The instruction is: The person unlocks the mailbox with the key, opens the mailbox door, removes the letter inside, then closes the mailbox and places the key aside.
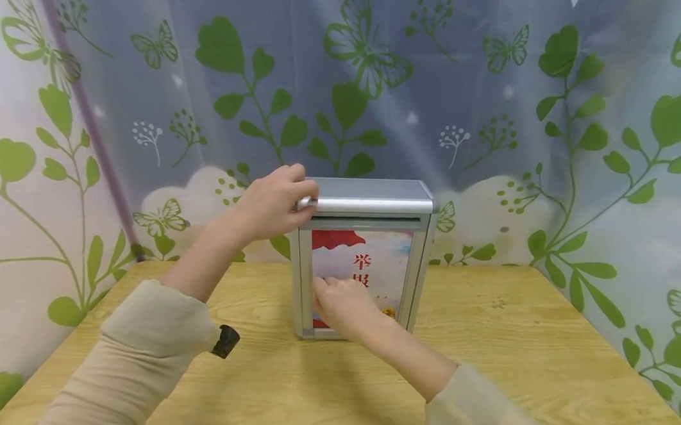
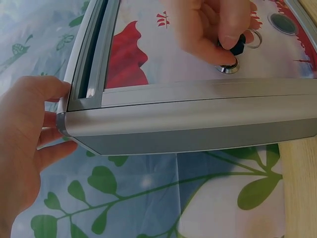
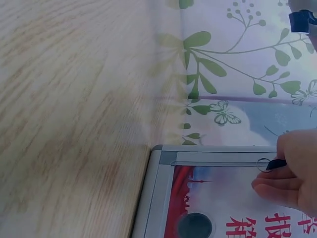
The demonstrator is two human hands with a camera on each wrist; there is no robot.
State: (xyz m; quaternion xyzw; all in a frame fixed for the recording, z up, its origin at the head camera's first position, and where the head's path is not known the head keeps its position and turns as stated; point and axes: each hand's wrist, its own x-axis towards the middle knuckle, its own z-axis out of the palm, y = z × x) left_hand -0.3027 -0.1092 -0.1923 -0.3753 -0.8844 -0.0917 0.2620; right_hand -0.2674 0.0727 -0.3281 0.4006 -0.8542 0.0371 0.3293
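Note:
A silver-framed metal box (image 1: 370,191) stands upright on the table, with a slot (image 1: 369,220) under its lid and a printed front panel with red characters. My left hand (image 1: 277,203) grips its upper left corner, thumb at the front and fingers around the far side. At the left part of the panel, my right hand (image 1: 347,306) pinches a black-headed key (image 2: 239,45) with a metal ring (image 2: 255,38). The key is at a round lock (image 2: 229,67); fingers cover its blade, so how deep it sits is hidden. The right wrist view also shows the key (image 3: 276,164).
The wooden table (image 1: 540,364) extends in front of the box and to both sides. Behind hangs a curtain (image 1: 426,114) printed with leaves and butterflies. A dark round disc (image 3: 194,225) sits low on the panel.

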